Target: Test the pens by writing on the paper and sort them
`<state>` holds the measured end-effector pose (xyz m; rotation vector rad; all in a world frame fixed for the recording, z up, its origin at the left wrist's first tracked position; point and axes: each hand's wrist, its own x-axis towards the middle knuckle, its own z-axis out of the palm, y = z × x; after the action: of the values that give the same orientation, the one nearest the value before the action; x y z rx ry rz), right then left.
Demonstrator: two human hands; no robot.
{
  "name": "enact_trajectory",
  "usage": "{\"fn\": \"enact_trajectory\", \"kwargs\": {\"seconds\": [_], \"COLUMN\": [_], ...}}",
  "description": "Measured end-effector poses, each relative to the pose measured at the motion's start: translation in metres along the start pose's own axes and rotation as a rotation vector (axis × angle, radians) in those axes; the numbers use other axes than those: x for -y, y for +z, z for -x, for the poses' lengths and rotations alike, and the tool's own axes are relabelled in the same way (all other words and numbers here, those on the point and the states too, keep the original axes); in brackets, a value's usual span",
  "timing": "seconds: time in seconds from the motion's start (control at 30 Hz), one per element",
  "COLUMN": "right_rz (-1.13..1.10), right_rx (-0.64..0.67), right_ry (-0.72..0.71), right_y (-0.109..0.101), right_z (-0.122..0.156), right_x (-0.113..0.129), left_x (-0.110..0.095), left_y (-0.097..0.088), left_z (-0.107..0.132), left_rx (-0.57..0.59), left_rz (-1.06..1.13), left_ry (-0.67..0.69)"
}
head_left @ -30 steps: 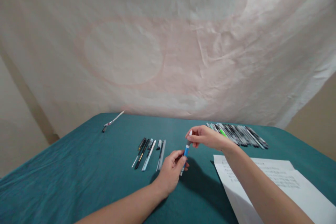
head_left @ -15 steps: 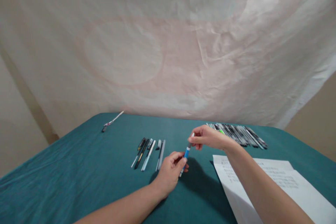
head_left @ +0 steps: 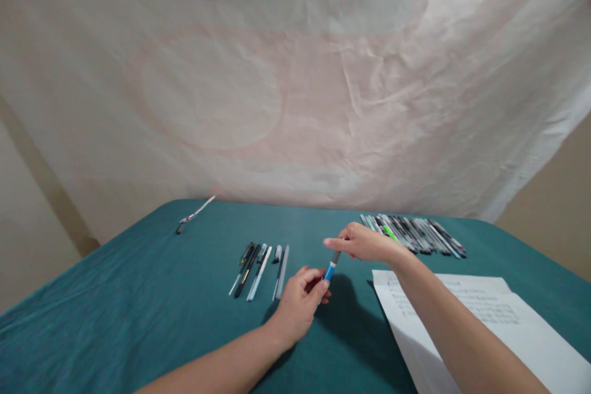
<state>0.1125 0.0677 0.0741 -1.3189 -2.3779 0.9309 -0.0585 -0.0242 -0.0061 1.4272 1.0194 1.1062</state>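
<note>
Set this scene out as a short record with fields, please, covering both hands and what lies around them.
Left hand: holds the blue barrel of a blue-and-grey pen
Right hand: fingers around the pen's grey upper end
Pen's angle: tilted, upper end toward the right
Left of the hands: spaced row of pens and caps
Far left: slender item with a dark end, too small to identify
Far right: dense row of pens, one bright green
Near right: white paper with writing, illegible
Surface: teal cloth
</note>
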Motion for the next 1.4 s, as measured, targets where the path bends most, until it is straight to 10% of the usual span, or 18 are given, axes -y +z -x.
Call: {"fn": "enact_trajectory", "kwargs": {"seconds": [0.4,0.6,0.83,1.0,1.2,1.4], "right_rz": [-0.649,-0.586,-0.712,-0.544,-0.741,-0.612], "right_rx": [0.230,0.021,0.105,-0.125,0.126,-0.094], "right_ry": [-0.217,-0.129,-0.201,-0.102,-0.166,-0.107], "right_y": [0.000,0.016,0.013,0.019,0.014,0.019], "right_z": [-0.003,-0.012,-0.009,-0.013,-0.007,-0.013], "right_x": [-0.003,-0.004,0.002,0.001,0.006,0.001], "left_x": [-0.003,0.003,0.006,0.006,0.004,0.004], "left_y": [0.001,0.001,-0.001,-0.002,0.000,0.000], "left_z": [-0.004,-0.006,-0.007,-0.007,-0.007,-0.008], "left_rx": [-0.043,-0.073,-0.086,-0.070,-0.105,-0.096], "left_rz": [0.257,0.327,0.360,0.334,0.365,0.359], "left_ry": [-0.070,-0.107,-0.109,-0.110,-0.127,-0.132]}}
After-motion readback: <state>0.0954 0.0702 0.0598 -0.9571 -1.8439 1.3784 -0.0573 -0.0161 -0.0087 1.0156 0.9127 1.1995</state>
